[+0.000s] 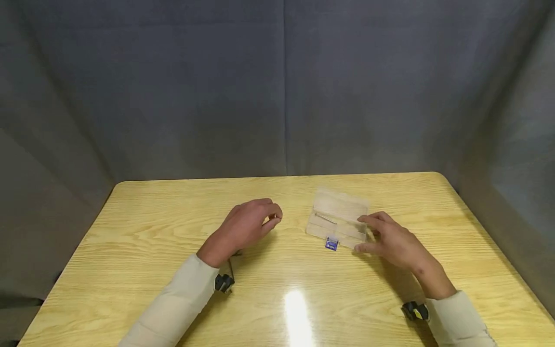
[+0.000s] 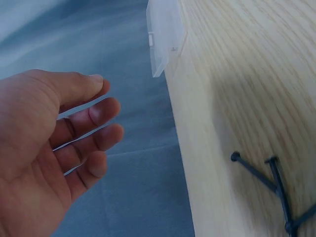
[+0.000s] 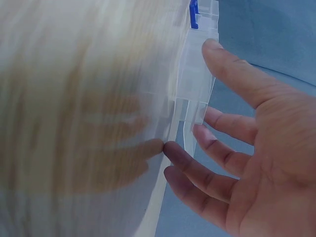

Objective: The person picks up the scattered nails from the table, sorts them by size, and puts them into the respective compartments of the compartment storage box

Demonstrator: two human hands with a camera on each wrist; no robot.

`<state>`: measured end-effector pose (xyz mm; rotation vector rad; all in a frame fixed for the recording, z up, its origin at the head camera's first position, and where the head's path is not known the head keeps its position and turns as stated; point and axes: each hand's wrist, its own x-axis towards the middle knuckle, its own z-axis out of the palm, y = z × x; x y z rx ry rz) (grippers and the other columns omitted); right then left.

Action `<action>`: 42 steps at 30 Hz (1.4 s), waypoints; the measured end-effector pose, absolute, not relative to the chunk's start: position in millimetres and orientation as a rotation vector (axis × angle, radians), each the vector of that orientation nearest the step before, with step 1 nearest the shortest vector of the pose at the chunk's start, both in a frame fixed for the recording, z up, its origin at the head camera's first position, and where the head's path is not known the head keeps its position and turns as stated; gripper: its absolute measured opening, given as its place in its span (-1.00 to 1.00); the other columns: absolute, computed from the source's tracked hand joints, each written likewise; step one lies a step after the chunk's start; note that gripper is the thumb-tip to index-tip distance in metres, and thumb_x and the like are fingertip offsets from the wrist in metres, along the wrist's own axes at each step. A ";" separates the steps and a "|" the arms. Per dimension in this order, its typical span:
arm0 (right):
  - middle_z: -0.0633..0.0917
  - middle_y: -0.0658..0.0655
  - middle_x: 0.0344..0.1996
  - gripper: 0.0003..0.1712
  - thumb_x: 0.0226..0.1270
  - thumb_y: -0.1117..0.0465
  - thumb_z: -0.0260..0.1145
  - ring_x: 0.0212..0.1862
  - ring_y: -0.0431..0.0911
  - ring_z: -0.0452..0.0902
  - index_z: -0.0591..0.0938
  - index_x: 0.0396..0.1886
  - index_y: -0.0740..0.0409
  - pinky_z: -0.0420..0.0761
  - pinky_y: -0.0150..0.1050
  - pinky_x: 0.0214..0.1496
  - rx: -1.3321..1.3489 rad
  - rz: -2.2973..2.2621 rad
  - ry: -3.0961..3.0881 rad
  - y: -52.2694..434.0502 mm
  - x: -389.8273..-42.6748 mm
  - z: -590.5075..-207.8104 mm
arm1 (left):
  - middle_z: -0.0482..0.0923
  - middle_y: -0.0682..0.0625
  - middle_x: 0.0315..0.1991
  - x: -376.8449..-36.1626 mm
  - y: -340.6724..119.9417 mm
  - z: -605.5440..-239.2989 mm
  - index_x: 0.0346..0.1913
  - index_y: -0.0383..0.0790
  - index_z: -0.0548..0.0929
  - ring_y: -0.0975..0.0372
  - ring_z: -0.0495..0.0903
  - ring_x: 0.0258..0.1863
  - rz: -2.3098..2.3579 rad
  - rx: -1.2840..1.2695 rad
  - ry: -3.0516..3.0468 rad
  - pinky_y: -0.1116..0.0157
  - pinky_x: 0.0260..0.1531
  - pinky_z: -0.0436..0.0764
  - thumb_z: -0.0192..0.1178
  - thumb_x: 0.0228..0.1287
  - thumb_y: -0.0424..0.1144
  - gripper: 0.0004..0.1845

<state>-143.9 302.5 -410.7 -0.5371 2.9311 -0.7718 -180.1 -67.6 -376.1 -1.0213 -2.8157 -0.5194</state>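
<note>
The clear plastic box with a blue latch (image 1: 337, 220) lies shut on the wooden table (image 1: 151, 231) — the right hand (image 1: 392, 241) touches its end with loose fingers, gripping nothing; the left hand (image 1: 247, 224) hovers relaxed, empty.

Both hands (image 1: 249, 224) (image 1: 392, 238) flank a clear box (image 1: 338, 219) on the table (image 1: 130, 226).

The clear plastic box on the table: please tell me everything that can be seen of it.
The clear plastic box is a shallow, see-through rectangular case with inner dividers and a small blue latch on its near edge. It lies flat on the wooden table, right of centre. A thin metal rod seems to lie inside. The right hand is at its right end, with straight fingertips touching its side. The left hand is apart from it.
</note>
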 end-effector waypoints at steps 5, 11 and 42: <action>0.48 0.24 0.19 -0.15 0.28 -0.10 0.53 -0.13 0.00 0.46 0.48 0.42 0.24 0.47 -0.08 -0.25 -0.512 -0.761 2.928 304.5 -144.6 -406.4 | 0.53 0.24 -0.27 -178.1 -76.0 -370.7 -0.16 0.02 0.70 0.35 0.46 -0.36 -0.556 -1.013 -2.808 0.28 -0.37 0.51 0.24 0.52 -0.21 -0.94; 0.47 0.25 0.21 -0.15 0.28 -0.11 0.52 -0.13 0.02 0.47 0.48 0.42 0.23 0.48 -0.07 -0.24 -0.492 -0.777 2.926 306.1 -144.3 -403.3 | 0.57 0.22 -0.25 -175.8 -90.3 -368.6 -0.13 -0.01 0.73 0.34 0.50 -0.35 -0.525 -1.038 -2.835 0.27 -0.34 0.53 0.26 0.50 -0.23 -0.94; 0.47 0.22 0.22 -0.15 0.28 -0.13 0.51 -0.07 0.03 0.50 0.48 0.43 0.20 0.53 0.03 -0.16 -0.510 -0.756 2.909 304.2 -145.5 -408.3 | 0.46 0.24 -0.33 -143.5 -160.3 -403.7 -0.26 0.05 0.65 0.38 0.45 -0.38 -0.534 -1.072 -3.042 0.26 -0.38 0.50 0.41 0.33 -0.36 -0.81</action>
